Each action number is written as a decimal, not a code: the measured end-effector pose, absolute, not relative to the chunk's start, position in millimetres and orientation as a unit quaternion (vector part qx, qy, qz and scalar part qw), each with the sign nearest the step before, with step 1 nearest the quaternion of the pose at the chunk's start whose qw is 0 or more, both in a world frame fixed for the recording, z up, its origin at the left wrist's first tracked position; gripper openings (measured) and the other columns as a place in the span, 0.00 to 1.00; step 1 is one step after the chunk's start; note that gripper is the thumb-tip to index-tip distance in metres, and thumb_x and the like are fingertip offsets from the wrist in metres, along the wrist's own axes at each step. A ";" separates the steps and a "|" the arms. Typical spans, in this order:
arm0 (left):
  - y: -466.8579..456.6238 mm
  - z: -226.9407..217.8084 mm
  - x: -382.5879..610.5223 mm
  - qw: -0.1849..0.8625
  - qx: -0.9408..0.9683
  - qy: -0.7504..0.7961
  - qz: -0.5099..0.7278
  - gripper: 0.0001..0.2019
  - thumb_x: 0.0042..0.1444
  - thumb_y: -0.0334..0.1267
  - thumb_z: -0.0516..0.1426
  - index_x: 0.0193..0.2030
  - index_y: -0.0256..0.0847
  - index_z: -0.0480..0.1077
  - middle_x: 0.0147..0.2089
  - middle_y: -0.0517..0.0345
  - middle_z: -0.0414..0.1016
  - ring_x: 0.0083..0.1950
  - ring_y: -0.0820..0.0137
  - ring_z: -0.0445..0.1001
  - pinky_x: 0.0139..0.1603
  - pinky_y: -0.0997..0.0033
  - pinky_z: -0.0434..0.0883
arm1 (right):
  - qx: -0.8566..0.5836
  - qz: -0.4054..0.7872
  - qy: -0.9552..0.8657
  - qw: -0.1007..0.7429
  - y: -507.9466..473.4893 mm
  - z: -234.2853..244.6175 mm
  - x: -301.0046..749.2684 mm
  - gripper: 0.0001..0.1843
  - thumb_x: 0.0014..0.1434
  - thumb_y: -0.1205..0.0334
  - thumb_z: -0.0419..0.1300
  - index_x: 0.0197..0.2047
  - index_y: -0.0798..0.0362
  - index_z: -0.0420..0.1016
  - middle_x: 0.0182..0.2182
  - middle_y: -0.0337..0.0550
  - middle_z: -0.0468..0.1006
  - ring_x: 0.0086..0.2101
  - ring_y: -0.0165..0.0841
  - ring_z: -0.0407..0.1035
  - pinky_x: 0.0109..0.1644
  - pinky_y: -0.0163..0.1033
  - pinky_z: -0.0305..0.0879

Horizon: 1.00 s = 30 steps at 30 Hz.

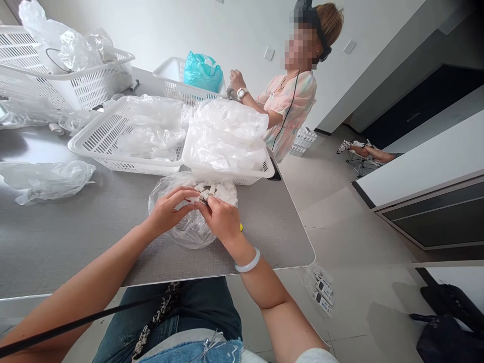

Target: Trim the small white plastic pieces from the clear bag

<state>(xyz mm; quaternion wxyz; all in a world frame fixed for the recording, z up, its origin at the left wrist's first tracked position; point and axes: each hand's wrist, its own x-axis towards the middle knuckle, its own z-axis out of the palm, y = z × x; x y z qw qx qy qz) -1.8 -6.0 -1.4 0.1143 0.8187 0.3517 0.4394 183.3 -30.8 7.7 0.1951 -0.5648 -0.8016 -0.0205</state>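
Denim clothing [189,353]; left fingers [185,193], right fingers [215,204] narrow at white pieces [204,194], grip unclear; any print illegible.

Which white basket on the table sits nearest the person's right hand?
The front-right basket, heaped with whitish plastic, just beyond the right hand. The front-left basket sits farther left; the other baskets stand farther back.
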 end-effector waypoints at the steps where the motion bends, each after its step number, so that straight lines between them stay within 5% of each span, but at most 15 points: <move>1: -6.1 -1.7 -1.5 0.113 0.817 0.350 0.445 0.11 0.68 0.46 0.55 0.48 0.44 0.75 0.47 0.51 0.82 0.48 0.64 0.82 0.48 0.64 0.80 | -0.568 -0.015 -0.800 0.193 -30.9 8.6 183.2 0.30 0.74 0.42 0.42 0.31 0.52 0.71 0.23 0.40 0.75 0.24 0.29 0.70 0.25 0.33 0.44; 22: -2.1 -6.5 -1.1 0.062 0.816 0.326 0.474 0.07 0.67 0.41 0.56 0.43 0.44 0.74 0.43 0.53 0.82 0.44 0.67 0.82 0.45 0.69 0.78 | -0.551 0.012 -0.814 0.187 -34.8 9.9 179.3 0.29 0.75 0.45 0.41 0.33 0.52 0.72 0.23 0.39 0.74 0.23 0.28 0.68 0.24 0.34 0.44; 30: -7.1 -0.5 0.1 0.100 0.830 0.339 0.431 0.14 0.68 0.40 0.54 0.55 0.44 0.75 0.51 0.47 0.81 0.51 0.62 0.80 0.50 0.66 0.78 | -0.574 -0.001 -0.796 0.193 -30.0 9.6 181.8 0.29 0.75 0.45 0.42 0.33 0.52 0.73 0.24 0.40 0.76 0.26 0.29 0.70 0.26 0.35 0.44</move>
